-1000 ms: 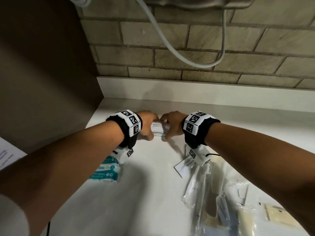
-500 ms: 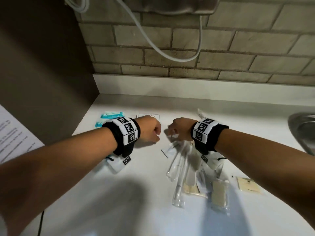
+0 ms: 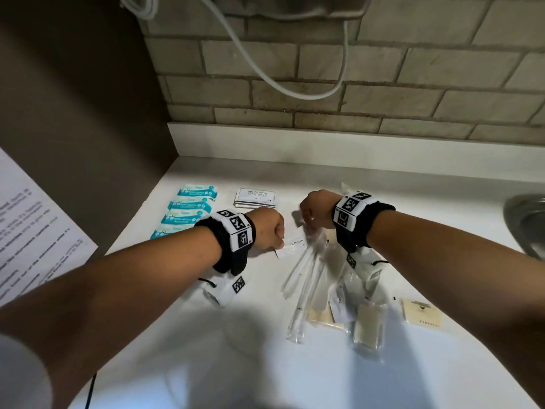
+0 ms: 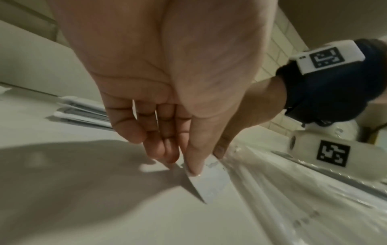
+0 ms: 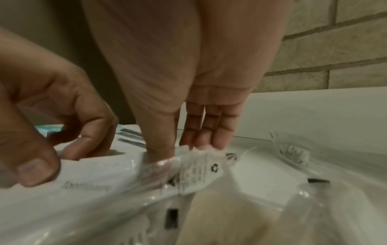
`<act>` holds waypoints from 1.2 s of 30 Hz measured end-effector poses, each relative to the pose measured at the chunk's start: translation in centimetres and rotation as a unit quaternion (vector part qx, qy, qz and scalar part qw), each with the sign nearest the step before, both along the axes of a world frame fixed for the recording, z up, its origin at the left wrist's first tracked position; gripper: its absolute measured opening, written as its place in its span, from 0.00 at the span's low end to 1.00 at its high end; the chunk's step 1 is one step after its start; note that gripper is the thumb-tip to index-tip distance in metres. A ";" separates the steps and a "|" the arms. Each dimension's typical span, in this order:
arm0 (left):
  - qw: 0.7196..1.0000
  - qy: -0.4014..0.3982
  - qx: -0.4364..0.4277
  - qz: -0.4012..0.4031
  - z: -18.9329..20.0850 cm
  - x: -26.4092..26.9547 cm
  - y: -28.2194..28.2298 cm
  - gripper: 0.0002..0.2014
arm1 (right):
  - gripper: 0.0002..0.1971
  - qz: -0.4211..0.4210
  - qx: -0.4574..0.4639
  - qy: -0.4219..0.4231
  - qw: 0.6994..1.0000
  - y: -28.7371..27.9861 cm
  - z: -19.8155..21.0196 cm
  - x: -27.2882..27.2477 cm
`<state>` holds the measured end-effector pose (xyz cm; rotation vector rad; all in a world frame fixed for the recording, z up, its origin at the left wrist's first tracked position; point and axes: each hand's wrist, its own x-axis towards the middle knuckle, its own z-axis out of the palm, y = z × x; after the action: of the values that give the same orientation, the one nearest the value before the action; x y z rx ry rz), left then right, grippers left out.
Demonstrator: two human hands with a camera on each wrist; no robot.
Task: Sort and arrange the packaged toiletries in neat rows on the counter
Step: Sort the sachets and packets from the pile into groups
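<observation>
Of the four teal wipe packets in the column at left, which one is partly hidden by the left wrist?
The nearest teal packet, at the column's near end; the left wristband covers its right part, while the other three show whole.

Bare counter [image 3: 177, 335] lies open front-left. Wipe packets [image 3: 188, 212] and shampoo sachets [image 3: 256, 197] block the back-left; clear wrapped packets [image 3: 324, 290] crowd centre-right; sink [image 3: 528, 222] bounds far right.

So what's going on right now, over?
Left hand pinches toothpaste sachet. Right hand pinches clear toothbrush packet. Wipes and shampoo sachets already rowed; loose packets crowd the right.
</observation>
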<state>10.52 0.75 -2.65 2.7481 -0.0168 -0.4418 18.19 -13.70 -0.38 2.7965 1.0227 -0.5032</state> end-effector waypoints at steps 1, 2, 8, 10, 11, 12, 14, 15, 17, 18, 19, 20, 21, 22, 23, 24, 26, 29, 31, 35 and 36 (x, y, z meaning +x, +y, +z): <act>1.000 -0.005 -0.013 0.009 0.2 -0.1 0.3 0.05 | 0.13 -0.009 0.018 0.003 1.000 -0.1 0.2 0.2; 0.999 -0.013 -0.023 0.018 0.3 -0.2 0.6 0.05 | 0.12 -0.019 0.038 0.008 0.999 -0.3 0.4 0.5; 0.980 -0.139 -0.109 0.086 2.6 -1.3 1.6 0.04 | 0.11 -0.079 0.152 0.089 0.981 -2.4 2.3 0.4; 0.973 -0.167 -0.128 0.095 3.7 -1.4 1.4 0.04 | 0.11 -0.090 0.190 0.112 0.971 -3.1 2.7 -0.1; 0.968 -0.173 -0.151 0.102 4.1 -1.4 1.3 0.04 | 0.11 -0.095 0.212 0.126 0.965 -3.5 2.9 -0.6; 0.961 -0.172 -0.186 0.114 4.5 -1.3 1.2 0.05 | 0.11 -0.099 0.231 0.141 0.958 -3.7 3.1 -1.0; 0.941 -0.164 -0.265 0.130 4.8 -1.3 0.9 0.08 | 0.12 -0.101 0.262 0.171 0.945 -4.2 3.3 -1.8; 0.933 -0.162 -0.292 0.132 4.9 -1.4 0.6 0.09 | 0.13 -0.101 0.274 0.184 0.938 -4.5 3.4 -2.2; 0.923 -0.162 -0.323 0.129 4.8 -1.5 -0.1 0.10 | 0.14 -0.105 0.303 0.206 0.924 -5.2 3.6 -3.0; 0.920 -0.164 -0.333 0.126 4.8 -1.7 -0.7 0.10 | 0.14 -0.111 0.323 0.212 0.916 -5.6 3.8 -3.4; 0.918 -0.165 -0.339 0.125 4.8 -1.8 -1.1 0.10 | 0.14 -0.116 0.343 0.218 0.906 -5.9 4.1 -3.7; 0.917 -0.167 -0.342 0.122 4.7 -1.9 -1.4 0.11 | 0.14 -0.119 0.360 0.221 0.899 -6.3 4.4 -4.0; 0.915 -0.165 -0.349 0.119 4.6 -2.1 -1.9 0.11 | 0.14 -0.121 0.370 0.221 0.894 -6.7 4.8 -4.5; 0.911 -0.162 -0.359 0.118 4.6 -2.3 -2.2 0.11 | 0.13 -0.121 0.374 0.222 0.892 -7.1 5.2 -4.8; 0.906 -0.156 -0.375 0.115 4.6 -2.7 -2.6 0.11 | 0.13 -0.121 0.377 0.226 0.890 -7.5 5.4 -5.3; 0.901 -0.148 -0.391 0.112 4.6 -3.0 -2.9 0.11 | 0.13 -0.121 0.376 0.228 0.890 -7.8 5.6 -5.6; 0.898 -0.139 -0.404 0.099 4.5 -3.6 -3.5 0.10 | 0.12 -0.122 0.361 0.211 0.900 -8.5 5.7 -6.3; 0.896 -0.172 -0.392 0.114 4.2 -4.1 -4.0 0.07 | 0.18 -0.112 0.254 0.091 0.956 -9.9 4.9 -6.9; 0.893 -0.186 -0.386 0.136 4.1 -4.5 -4.1 0.12 | 0.20 -0.098 0.133 0.070 0.984 -10.8 3.8 -8.1; 0.901 -0.167 -0.376 0.138 3.8 -5.2 -4.6 0.11 | 0.22 -0.082 -0.011 0.096 0.992 -10.9 0.9 -11.2; 0.904 -0.164 -0.371 0.138 3.9 -5.3 -4.7 0.10 | 0.23 -0.091 -0.010 0.093 0.992 -10.6 0.5 -11.6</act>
<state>5.23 -3.93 1.22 1.9918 0.0988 0.1056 6.55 -24.27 0.13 2.8829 0.7910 -0.8031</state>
